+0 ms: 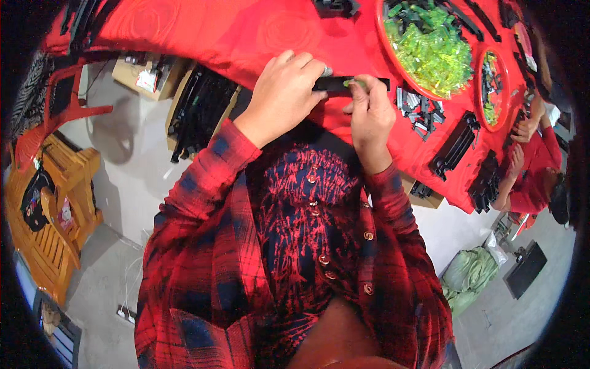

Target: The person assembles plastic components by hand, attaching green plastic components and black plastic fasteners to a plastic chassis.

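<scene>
Over the near edge of the red-covered table, my left hand [284, 92] is closed on the left end of a long black plastic strip [335, 85]. Something grey shows at the tip of one of its fingers. My right hand [373, 114] pinches a small green piece [349, 82] against the strip between thumb and forefinger. The strip's other end shows just past the right knuckles. Its underside and the parts beneath my fingers are hidden.
A red basin [393, 60] of yellow-green clear pieces stands right of my hands, beside a smaller red basin [505, 92]. Small grey and black pieces [421, 112] and black strips [456, 144] lie nearer. Another person's hands [523, 130] are at far right. A box of black strips [196, 114] stands below left.
</scene>
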### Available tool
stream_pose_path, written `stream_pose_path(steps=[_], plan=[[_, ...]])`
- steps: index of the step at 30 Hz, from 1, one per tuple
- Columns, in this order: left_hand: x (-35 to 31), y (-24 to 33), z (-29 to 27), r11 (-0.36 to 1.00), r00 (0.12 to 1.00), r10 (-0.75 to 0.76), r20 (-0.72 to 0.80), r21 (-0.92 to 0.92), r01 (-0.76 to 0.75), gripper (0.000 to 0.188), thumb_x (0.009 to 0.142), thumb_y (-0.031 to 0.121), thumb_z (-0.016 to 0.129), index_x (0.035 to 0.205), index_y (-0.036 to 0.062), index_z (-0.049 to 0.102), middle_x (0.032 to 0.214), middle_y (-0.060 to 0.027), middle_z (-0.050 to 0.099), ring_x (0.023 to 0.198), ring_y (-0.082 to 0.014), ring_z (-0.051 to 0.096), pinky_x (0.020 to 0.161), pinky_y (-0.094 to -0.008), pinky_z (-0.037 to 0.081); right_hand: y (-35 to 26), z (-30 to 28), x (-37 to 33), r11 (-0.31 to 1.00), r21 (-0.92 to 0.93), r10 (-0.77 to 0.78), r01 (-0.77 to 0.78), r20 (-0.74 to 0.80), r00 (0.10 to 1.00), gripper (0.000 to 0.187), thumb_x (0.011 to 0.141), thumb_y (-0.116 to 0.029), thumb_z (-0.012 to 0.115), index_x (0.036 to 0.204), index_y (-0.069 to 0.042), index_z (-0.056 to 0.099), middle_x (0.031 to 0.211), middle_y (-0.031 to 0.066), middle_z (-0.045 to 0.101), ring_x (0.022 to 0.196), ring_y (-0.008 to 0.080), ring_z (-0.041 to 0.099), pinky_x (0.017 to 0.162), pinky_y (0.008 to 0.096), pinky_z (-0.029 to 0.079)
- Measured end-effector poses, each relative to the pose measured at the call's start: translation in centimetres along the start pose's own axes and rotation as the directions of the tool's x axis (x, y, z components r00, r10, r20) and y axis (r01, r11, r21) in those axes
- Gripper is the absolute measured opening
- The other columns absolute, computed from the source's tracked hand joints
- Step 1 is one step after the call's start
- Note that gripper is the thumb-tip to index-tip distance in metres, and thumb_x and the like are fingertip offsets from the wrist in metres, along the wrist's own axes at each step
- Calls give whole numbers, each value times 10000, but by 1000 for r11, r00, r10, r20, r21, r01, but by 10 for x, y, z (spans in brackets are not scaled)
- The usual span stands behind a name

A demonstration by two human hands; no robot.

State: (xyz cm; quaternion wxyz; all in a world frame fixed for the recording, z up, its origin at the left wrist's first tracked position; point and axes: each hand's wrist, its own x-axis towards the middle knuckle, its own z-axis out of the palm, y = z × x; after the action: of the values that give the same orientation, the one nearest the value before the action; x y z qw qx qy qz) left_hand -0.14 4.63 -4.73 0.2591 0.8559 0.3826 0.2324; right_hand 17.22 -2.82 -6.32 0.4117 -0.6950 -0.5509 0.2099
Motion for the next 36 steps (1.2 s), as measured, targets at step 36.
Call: stream_pose_path(steps=[36], plan=[[-32, 40, -13, 280, 819, -172, 548, -769, 574, 302, 891, 91, 587, 1176, -7, 580, 1010, 24, 569, 951, -82, 538, 856, -253, 441, -45, -56, 31, 995, 3, 99, -100, 97, 990, 432, 1062, -392, 466, 1185, 0, 602, 839, 90, 604, 731, 153, 573, 668, 315, 479]])
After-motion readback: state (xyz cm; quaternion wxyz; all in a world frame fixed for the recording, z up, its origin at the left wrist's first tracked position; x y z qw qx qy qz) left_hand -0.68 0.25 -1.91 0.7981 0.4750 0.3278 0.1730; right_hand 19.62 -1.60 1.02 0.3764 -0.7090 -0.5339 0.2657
